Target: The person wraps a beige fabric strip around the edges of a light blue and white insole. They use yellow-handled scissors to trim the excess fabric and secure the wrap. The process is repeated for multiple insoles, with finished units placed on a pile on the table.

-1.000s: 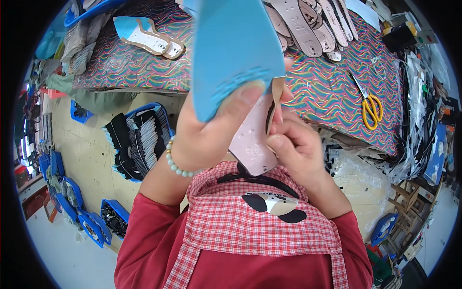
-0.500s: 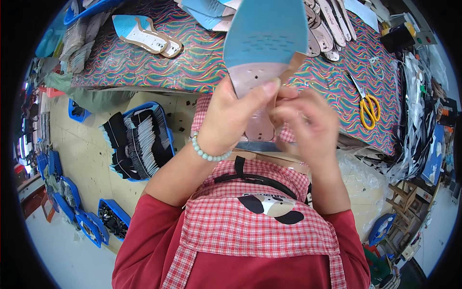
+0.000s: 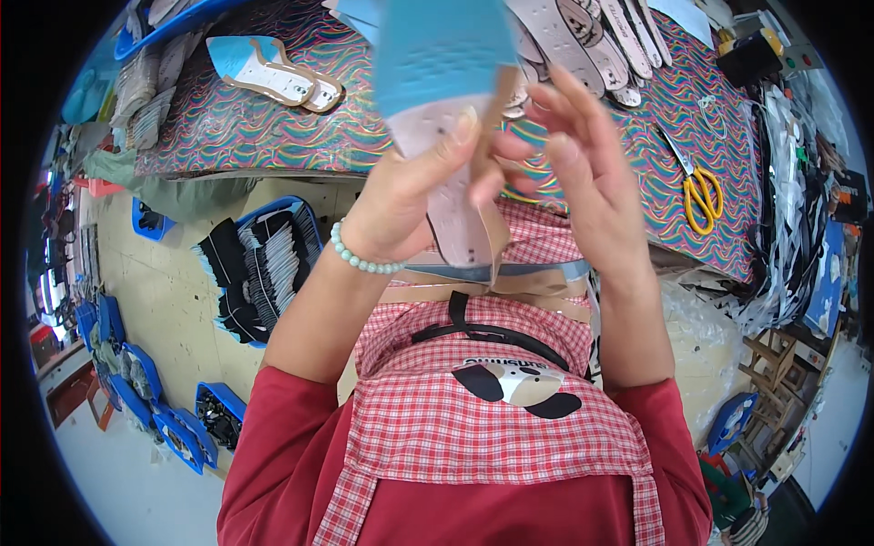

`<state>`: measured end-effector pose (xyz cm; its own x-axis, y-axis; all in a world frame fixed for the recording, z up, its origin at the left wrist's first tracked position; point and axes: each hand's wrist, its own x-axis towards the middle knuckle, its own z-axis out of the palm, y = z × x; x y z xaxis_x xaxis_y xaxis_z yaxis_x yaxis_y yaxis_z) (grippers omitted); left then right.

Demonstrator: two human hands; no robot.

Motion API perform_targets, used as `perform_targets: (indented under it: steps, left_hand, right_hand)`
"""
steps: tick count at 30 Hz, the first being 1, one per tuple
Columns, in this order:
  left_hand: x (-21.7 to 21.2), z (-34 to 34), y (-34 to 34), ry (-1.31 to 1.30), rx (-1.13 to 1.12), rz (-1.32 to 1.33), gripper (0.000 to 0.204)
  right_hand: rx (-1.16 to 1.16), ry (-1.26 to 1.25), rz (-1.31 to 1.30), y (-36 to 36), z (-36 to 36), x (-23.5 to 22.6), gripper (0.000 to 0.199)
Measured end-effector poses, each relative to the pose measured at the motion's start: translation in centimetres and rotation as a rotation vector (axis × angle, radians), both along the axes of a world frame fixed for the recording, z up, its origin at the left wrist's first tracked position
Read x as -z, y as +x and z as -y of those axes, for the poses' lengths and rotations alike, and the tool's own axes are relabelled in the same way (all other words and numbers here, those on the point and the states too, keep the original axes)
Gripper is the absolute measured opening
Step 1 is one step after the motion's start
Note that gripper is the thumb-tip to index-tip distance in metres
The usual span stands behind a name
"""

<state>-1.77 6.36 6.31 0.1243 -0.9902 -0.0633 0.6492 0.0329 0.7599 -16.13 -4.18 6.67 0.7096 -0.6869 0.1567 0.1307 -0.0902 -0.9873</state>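
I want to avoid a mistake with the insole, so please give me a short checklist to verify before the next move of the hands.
1. Left hand grips the blue and pink insole, thumb on its face: ok.
2. Right hand holds something: not ok, its fingers are spread open beside the insole.
3. Brown backing strip at the insole's edge fully free: cannot tell.
4. Yellow scissors lie apart on the patterned table: ok.
5. Insole's far end in view: not ok, cut off at the top.

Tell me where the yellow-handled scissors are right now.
In the head view, the yellow-handled scissors lie on the wavy-patterned tabletop at the person's right, beyond the right hand.
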Motion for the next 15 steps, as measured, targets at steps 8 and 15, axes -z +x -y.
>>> perform_targets:
  steps: [8, 15]
  left_hand:
    - [-0.5, 0.0, 0.3, -0.143, -0.274, -0.013, 0.025]
    - [-2.8, -1.1, 1.9, -0.391, -0.220, -0.417, 0.028]
  right_hand:
    - [-0.066, -0.307, -0.302, -1.7, -1.4, -2.6, 0.040]
    - [-0.099, -0.875, -0.394, -3.5, -3.0, -0.2, 0.046]
